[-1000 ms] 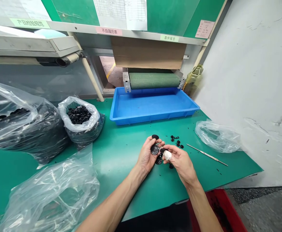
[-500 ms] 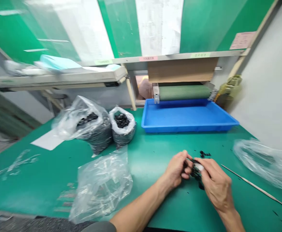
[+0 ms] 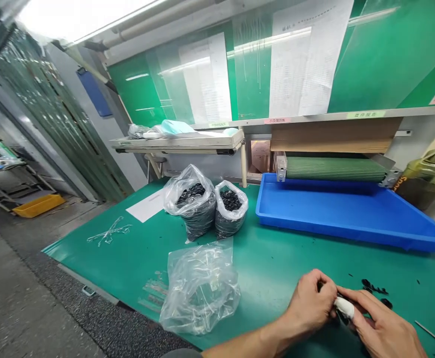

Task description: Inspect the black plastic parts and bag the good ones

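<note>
Left hand (image 3: 310, 303) and right hand (image 3: 383, 323) grip tightly what looks like a small black part (image 3: 342, 318).

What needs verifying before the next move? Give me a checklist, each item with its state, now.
1. Black part between the left hand and right hand: mostly hidden by the fingers, so its condition is cannot tell.
2. White finger wrap at the right hand: on the finger: ok.
3. Loose black parts on the green mat: grouped just beyond the right hand: ok.
4. Small black bits on the mat: scattered near the hands: not ok.
5. Blue plastic tray: in place below the green belt: ok.
</note>
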`<state>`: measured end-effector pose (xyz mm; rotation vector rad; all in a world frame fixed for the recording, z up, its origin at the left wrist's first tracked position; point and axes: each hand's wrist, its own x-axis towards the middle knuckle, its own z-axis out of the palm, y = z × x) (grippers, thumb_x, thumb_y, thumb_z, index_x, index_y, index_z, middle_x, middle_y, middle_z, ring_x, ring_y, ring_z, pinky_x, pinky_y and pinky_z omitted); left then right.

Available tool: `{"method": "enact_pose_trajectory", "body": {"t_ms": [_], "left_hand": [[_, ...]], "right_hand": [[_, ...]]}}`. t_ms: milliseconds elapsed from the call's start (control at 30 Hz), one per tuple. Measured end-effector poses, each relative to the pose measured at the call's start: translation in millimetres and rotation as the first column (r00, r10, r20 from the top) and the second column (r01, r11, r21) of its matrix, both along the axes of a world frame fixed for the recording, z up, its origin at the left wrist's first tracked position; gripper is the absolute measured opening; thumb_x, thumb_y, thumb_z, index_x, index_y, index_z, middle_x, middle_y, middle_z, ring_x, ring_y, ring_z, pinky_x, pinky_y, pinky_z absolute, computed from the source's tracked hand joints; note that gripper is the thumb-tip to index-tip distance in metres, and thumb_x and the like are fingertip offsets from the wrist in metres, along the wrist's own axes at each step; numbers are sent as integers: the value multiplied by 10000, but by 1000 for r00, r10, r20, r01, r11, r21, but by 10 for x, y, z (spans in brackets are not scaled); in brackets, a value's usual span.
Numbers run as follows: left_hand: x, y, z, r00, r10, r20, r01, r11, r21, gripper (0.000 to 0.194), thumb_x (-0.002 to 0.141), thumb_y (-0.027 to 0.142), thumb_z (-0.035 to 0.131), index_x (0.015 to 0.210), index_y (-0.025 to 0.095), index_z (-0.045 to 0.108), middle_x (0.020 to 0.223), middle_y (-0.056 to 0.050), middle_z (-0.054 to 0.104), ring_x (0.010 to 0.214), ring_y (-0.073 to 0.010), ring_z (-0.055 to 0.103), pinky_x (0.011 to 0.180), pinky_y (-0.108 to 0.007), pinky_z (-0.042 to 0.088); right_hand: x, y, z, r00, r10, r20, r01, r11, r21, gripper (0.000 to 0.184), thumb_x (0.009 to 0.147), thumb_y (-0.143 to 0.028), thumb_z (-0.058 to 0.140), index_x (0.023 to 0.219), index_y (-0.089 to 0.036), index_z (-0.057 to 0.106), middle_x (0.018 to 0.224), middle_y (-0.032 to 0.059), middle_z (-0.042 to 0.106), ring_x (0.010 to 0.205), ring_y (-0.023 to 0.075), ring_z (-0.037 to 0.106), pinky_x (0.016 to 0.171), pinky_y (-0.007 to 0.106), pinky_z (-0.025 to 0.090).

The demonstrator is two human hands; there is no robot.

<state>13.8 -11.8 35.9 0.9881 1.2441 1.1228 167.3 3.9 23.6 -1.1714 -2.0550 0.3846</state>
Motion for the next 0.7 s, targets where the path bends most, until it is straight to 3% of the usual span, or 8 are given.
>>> {"method": "enact_pose_trajectory", "body": {"t_ms": [100,200,300,400,500,533,600,700], "left_hand": [[-16,-73,43,996,77,-41,-73,993,90,119,824,303,488,864,194,515,580,45,499,443,-98,455,459,-217,358],[0,-158,100,982,160,-101,-143,978,153,121,842,268,481,921,192,530,723,6,558,578,-114,491,558,-229,386],[-18,-246,164,975,134,-177,-96,974,207,163,858,226,457,964,187,574,700,6,556,609,-124,472,583,-237,373],[-214,-340,288,973,108,-205,-51,963,266,191,877,239,464,935,179,635,628,13,527,566,-111,439,558,-234,359],[-673,-452,580,976,218,6,-215,953,214,209,848,345,567,917,167,649,615,23,498,482,-72,384,451,-197,300],[-872,-493,719,957,265,113,-281,946,161,247,814,393,615,907,166,640,587,43,451,443,-55,340,405,-176,240],[-1289,-571,1024,908,328,260,-378,910,171,305,714,395,732,872,158,625,619,46,450,448,-34,344,383,-136,196],[-1815,-671,1423,862,422,283,-488,841,233,389,599,353,833,854,129,641,650,36,478,467,-21,358,367,-109,199]], "right_hand": [[-93,-36,65,999,29,-38,-29,1000,4,305,758,-387,476,888,-285,733,843,2,740,618,154,694,497,190,530],[-186,-90,82,995,-66,-70,58,992,-113,315,747,-384,451,849,-278,730,664,-8,720,415,145,620,377,201,465],[-237,-126,79,982,-155,-110,130,969,-210,335,737,-378,417,843,-264,715,483,-22,647,369,166,592,378,223,458],[-209,-136,99,980,-177,-88,150,955,-257,384,727,-408,406,926,-249,694,453,-29,625,361,182,576,363,247,441],[-111,-145,123,978,-197,-62,170,938,-303,405,743,-475,414,953,-250,677,440,-29,603,329,184,537,324,260,400],[-72,-151,118,982,-179,-62,151,937,-315,400,748,-490,420,947,-257,676,433,-31,592,332,185,538,324,261,400],[5,-167,74,989,-128,-69,99,941,-324,374,753,-503,435,927,-280,679,442,-35,583,351,183,549,341,259,420],[92,-208,-72,993,-71,-91,38,944,-328,310,757,-507,481,907,-325,683,480,-41,593,353,174,543,351,258,437]]}}
